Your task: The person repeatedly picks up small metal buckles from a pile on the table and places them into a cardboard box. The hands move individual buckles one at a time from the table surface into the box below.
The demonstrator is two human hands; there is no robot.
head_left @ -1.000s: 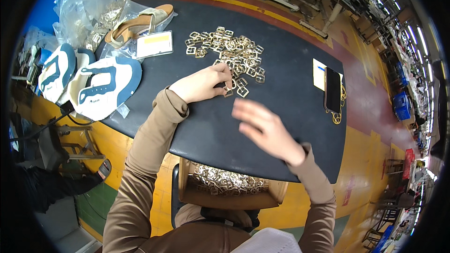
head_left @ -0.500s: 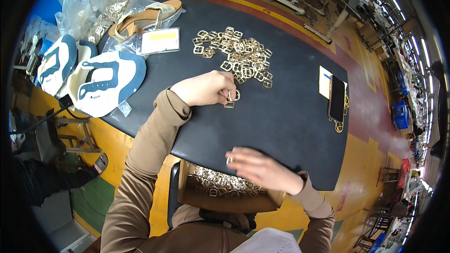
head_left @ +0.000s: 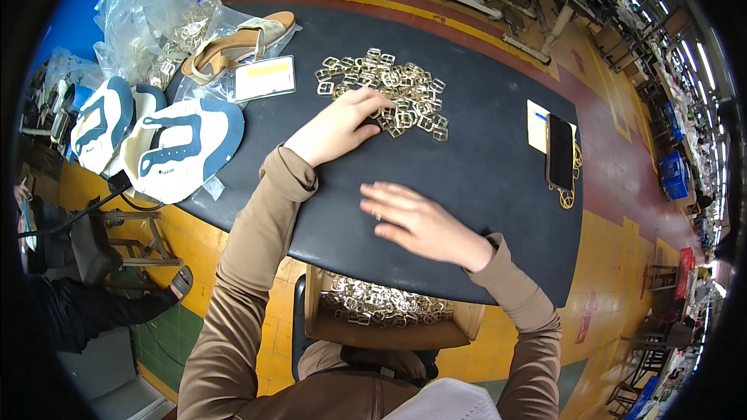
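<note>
A loose pile of gold-toned metal buckles (head_left: 408, 93) lies on the dark tabletop (head_left: 482, 187). My left hand (head_left: 338, 126) reaches the pile's near left side, fingertips at the buckles and thumb apart from the fingers; no buckle shows clearly in its grasp. Nearer to me, my right hand (head_left: 416, 222) hovers over the table with its fingers stretched out, and a thin ring-like band shows on one finger. Under the table's near edge, a brown cardboard box (head_left: 424, 336) at my lap holds many more buckles.
White-and-blue shoe pieces (head_left: 183, 148) sit at the table's left edge. Behind them are a sandal (head_left: 226, 48), a card in a clear sleeve (head_left: 264, 78) and plastic bags (head_left: 148, 8) with buckles. A phone (head_left: 559, 152) rests on paper at the right. Another person's foot (head_left: 182, 281) shows lower left.
My left hand has let go of a buckle and moved away from me to the pile. My right hand has risen from above the box to over the tabletop.
</note>
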